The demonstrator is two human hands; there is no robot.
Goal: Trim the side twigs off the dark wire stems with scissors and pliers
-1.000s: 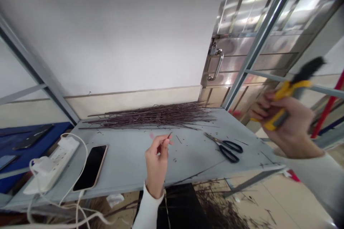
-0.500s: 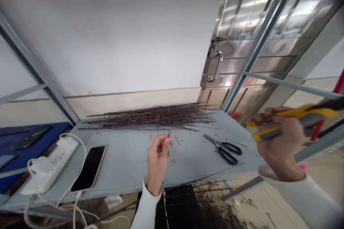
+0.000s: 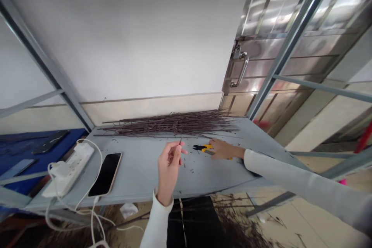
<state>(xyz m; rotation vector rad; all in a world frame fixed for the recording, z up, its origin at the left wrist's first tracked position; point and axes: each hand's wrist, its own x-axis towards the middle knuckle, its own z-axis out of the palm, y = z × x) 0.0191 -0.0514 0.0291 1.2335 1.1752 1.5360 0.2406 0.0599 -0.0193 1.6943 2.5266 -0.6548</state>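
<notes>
My left hand (image 3: 170, 164) is raised over the front middle of the grey shelf, thumb and fingers closed on a short dark twig (image 3: 180, 142) whose tip points up. Farther right, my right hand (image 3: 222, 149) is closed around the handles of a pair of yellow-and-black pliers (image 3: 200, 147). Their jaws point left, low at the shelf top. Under my right forearm, the scissors are mostly hidden; part of a dark handle (image 3: 252, 171) shows. Behind both hands lies a long bundle of thin dark twigs (image 3: 174, 124).
A phone (image 3: 105, 174) with a white cable lies on the shelf (image 3: 133, 180) at left, beside a white power strip (image 3: 69, 170). Twig scraps are scattered on the top. Metal posts (image 3: 293, 44) rise at both sides. Below the front edge lie more branches (image 3: 241, 221).
My right hand has come from the far right, with the pliers, down to the shelf beside my left hand. The scissors are now mostly covered. My left hand keeps its pinch on the twig.
</notes>
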